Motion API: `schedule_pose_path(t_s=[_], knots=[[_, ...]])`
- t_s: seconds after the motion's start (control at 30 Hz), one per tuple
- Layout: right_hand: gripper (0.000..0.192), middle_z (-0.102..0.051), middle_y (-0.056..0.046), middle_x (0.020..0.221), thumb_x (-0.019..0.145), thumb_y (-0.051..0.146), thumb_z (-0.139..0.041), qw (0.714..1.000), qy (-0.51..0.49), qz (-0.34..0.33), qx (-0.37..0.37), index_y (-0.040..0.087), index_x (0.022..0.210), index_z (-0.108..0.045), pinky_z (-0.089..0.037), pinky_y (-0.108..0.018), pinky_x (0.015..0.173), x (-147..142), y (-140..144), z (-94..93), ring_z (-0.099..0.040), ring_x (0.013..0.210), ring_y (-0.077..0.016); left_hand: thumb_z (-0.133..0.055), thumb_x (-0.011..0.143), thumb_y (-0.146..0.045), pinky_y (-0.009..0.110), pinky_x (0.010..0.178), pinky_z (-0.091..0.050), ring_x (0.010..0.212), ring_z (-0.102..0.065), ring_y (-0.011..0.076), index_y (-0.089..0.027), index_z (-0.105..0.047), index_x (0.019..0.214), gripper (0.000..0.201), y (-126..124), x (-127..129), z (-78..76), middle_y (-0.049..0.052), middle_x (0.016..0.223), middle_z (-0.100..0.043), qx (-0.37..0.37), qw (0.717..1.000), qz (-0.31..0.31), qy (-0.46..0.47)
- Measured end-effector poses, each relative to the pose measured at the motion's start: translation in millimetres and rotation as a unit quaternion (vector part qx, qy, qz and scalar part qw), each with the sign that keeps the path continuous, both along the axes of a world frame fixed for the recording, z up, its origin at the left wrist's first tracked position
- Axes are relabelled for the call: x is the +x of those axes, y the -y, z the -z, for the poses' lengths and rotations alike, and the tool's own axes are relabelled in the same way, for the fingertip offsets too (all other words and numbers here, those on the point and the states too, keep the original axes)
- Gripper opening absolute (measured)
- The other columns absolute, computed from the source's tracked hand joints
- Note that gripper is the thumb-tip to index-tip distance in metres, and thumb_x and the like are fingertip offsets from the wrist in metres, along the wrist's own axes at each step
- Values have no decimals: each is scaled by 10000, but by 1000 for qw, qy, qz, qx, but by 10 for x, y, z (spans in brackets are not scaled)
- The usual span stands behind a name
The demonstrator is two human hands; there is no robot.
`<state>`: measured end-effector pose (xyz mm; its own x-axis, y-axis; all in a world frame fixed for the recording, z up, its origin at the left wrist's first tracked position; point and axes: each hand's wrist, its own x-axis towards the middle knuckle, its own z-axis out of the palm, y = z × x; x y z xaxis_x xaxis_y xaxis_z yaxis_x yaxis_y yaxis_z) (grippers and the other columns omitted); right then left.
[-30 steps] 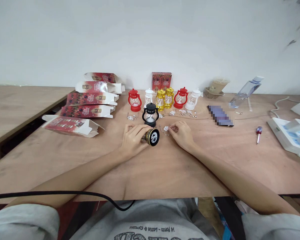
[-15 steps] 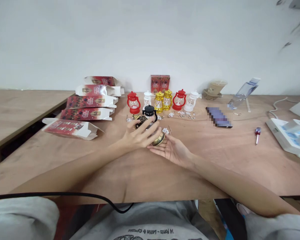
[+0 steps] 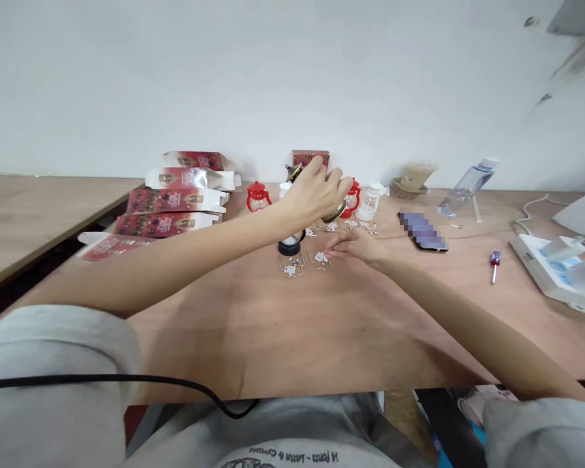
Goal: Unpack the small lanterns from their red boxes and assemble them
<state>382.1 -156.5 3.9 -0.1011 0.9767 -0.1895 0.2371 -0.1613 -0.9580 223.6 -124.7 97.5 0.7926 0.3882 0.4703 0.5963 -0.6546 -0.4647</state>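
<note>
In the head view my left hand (image 3: 319, 190) is wrapped round a bronze-coloured miniature lantern (image 3: 294, 172), held tilted above the table. Its top shows left of my fingers and its base on the right; the middle is hidden. My right hand (image 3: 358, 246) is low over the table, fingers stretched left beside small white pieces (image 3: 321, 257) and a bent wire; it appears to hold nothing. A black lantern (image 3: 289, 247), partly behind my left wrist, stands upright near more white pieces and bent wire (image 3: 291, 269).
Behind are red lanterns (image 3: 258, 195), a white lantern (image 3: 369, 201) and a red box (image 3: 302, 156). Opened red cartons (image 3: 166, 200) lie left. To the right are a phone (image 3: 423, 231), a cup (image 3: 414, 179), a bottle (image 3: 470, 185), a screwdriver (image 3: 494, 265) and a power strip (image 3: 560, 266).
My left hand has lifted the bronze lantern up, away from me and to the right. My right hand has left the lantern's base and moved slightly away and right, beside the small pieces.
</note>
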Motion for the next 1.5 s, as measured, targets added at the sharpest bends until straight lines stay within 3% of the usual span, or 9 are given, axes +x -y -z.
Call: schedule_pose_path(t_s=[0.13, 0.23, 0.37, 0.57, 0.9, 1.07, 1.27, 1.4, 1.5], knots=[[123, -700, -22, 621, 616, 57, -647, 959, 265, -67, 76, 150, 644, -723, -542, -217, 662, 91, -188, -187, -661, 682, -150, -469, 855, -159, 419, 938, -282, 872, -604, 205, -139, -621, 946, 178, -237, 204, -122, 83, 912, -636, 23, 993, -6, -119], [177, -704, -20, 641, 615, 86, -629, 918, 366, -103, 111, 152, 732, -746, -491, -195, 574, 54, -235, -301, -645, 650, -148, -542, 777, -145, 441, 941, -274, 910, -604, 232, -169, -663, 886, 165, -330, 282, -113, 74, 937, -669, 6, 978, -43, -203], [222, -696, -21, 643, 596, 73, -586, 873, 450, -136, 132, 137, 733, -748, -434, -201, 535, -59, -187, -348, -635, 640, -162, -599, 701, -85, 425, 852, -350, 902, -616, 263, -154, -686, 865, 198, -309, 351, 15, 109, 918, -695, -47, 970, -55, -234], [234, -728, -34, 723, 606, 42, -553, 875, 423, -163, 171, 143, 698, -743, -448, -200, 595, -98, -66, -228, -655, 680, -158, -741, 544, -137, 404, 769, -411, 864, -610, 288, -148, -693, 795, 256, -256, 441, 181, 111, 888, -695, -108, 951, -39, -287], [233, -734, -27, 784, 668, 19, -562, 883, 392, -154, 208, 154, 755, -731, -453, -201, 646, -117, 105, -171, -650, 707, -137, -767, 580, -197, 449, 805, -406, 843, -617, 294, -158, -721, 763, 193, -179, 588, 272, 119, 866, -719, -140, 937, -3, -319], [187, -721, -33, 791, 747, 53, -565, 834, 435, -234, 247, 161, 797, -709, -411, -222, 667, -188, 238, -78, -625, 703, -132, -822, 467, -183, 447, 798, -410, 861, -610, 303, -162, -724, 826, 372, -205, 578, 361, 131, 903, -714, -130, 933, -18, -336], [216, -722, -53, 823, 827, 77, -501, 780, 527, -249, 228, 179, 855, -690, -331, -246, 641, -269, 386, -108, -638, 781, -173, -856, 417, -191, 433, 798, -411, 904, -598, 317, -165, -723, 856, 460, -264, 567, 386, 128, 929, -704, -118, 931, -38, -342], [223, -718, -71, 821, 853, 94, -467, 764, 553, -257, 208, 164, 849, -679, -324, -254, 632, -343, 477, -130, -641, 762, -180, -858, 376, -170, 445, 816, -408, 933, -587, 327, -182, -722, 865, 508, -292, 552, 421, 119, 958, -701, -110, 934, -49, -337], [199, -717, -71, 828, 846, 107, -490, 777, 536, -239, 226, 170, 861, -678, -341, -243, 641, -324, 478, -82, -639, 761, -170, -837, 412, -171, 461, 838, -396, 959, -576, 330, -214, -723, 864, 469, -310, 537, 439, 103, 990, -700, -115, 936, -53, -328]])
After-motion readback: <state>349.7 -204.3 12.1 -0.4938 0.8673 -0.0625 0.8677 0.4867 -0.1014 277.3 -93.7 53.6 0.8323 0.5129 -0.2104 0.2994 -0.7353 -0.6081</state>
